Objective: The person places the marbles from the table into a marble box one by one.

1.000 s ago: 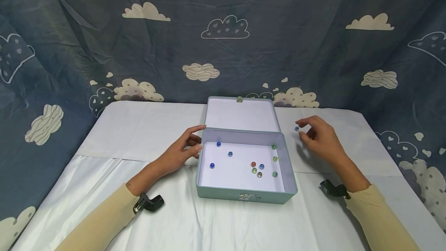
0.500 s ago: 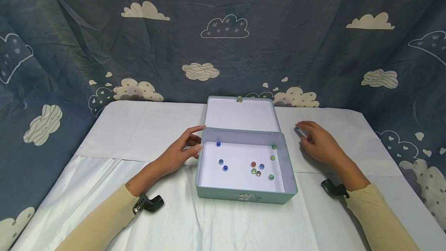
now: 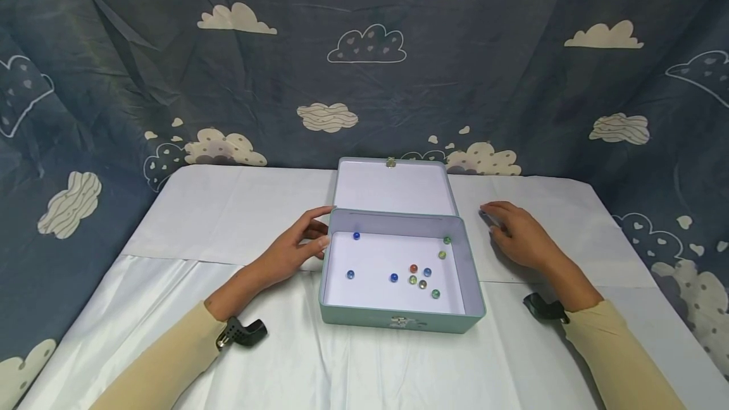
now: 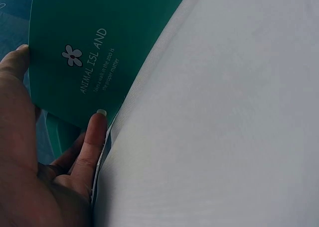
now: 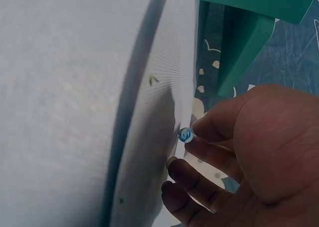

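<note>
My right hand (image 3: 523,234) is low over the white cloth, right of the open tin box (image 3: 403,319). In the right wrist view its thumb and index finger pinch a clear marble with blue swirls (image 5: 185,134); the fingers hide this marble in the head view. The left hand (image 3: 295,242) rests against the box's left side and back corner, fingers fairly straight. Up close, its thumb touches the rim of the green wall (image 4: 79,18) and a finger touches the wall low down. Inside lie several glass marbles, among them a blue marble (image 3: 393,278) and an orange marble (image 3: 413,268).
Behind the box its lid (image 3: 395,185) lies folded back, with a small clasp (image 3: 390,162) on its far edge. White cloth (image 3: 273,359) covers the table. A dark curtain with cloud prints (image 3: 364,100) hangs behind.
My right hand has come down and its fingers have closed on the blue-swirled marble. Two blue marbles and some green ones have rolled inside the box. The left hand has stayed put.
</note>
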A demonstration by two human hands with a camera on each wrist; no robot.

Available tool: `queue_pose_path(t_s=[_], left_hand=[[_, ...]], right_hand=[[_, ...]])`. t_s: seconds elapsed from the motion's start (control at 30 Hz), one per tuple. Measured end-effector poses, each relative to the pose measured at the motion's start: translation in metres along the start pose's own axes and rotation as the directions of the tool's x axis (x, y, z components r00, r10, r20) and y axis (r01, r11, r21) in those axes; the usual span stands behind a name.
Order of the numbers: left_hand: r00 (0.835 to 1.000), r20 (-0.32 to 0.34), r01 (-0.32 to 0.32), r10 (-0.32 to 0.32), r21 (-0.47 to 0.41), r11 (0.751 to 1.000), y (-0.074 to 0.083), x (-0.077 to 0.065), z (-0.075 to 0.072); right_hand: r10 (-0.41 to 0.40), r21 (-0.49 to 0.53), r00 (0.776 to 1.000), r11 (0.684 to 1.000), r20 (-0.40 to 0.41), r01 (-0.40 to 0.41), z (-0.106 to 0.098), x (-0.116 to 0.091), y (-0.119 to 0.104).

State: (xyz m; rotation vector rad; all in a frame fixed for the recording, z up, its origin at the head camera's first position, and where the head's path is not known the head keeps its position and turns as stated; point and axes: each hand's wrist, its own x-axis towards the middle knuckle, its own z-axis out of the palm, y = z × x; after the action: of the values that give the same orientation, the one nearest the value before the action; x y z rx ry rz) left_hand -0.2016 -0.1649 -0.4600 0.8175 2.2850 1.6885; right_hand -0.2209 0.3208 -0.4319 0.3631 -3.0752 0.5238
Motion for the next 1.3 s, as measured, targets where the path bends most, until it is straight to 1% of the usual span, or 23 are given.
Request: queue_pose_path(t_s=[0.17,0.43,0.57,0.87,1.17,1.3], left_hand=[[1.0,-0.001,-0.009,0.009,0.004,1.0,0.001,-0.0005,0.0002],[1.0,0.003,-0.009,0.009,0.001,1.0,0.0001,-0.0004,-0.0002],[1.0,0.008,-0.016,0.016,0.0,1.0,-0.001,0.0,-0.0003],[1.0,0.011,-0.01,0.01,-0.006,1.0,-0.0007,-0.0004,-0.001],[1.0,0.014,-0.027,0.027,0.0,1.0,-0.0009,0.0018,-0.0011],[1.0,0.014,-0.016,0.016,-0.004,1.0,0.0006,0.0003,-0.0006]], right_hand=[[0.004,0.016,1.0,1.0,-0.02,-0.004,0.0001,-0.0011,-0.0014],[-0.034,0.015,0.996,0.999,-0.087,0.035,0.0009,-0.0024,-0.0017],[-0.029,0.017,0.994,0.999,-0.107,0.031,0.0022,-0.0027,-0.0017],[0.01,0.027,0.996,1.0,-0.087,-0.008,0.0036,-0.002,-0.0025],[0.016,0.029,0.997,0.999,-0.076,-0.014,0.0024,-0.0019,-0.002],[0.021,0.036,0.997,0.999,-0.075,-0.019,0.0019,-0.0026,-0.0041]])
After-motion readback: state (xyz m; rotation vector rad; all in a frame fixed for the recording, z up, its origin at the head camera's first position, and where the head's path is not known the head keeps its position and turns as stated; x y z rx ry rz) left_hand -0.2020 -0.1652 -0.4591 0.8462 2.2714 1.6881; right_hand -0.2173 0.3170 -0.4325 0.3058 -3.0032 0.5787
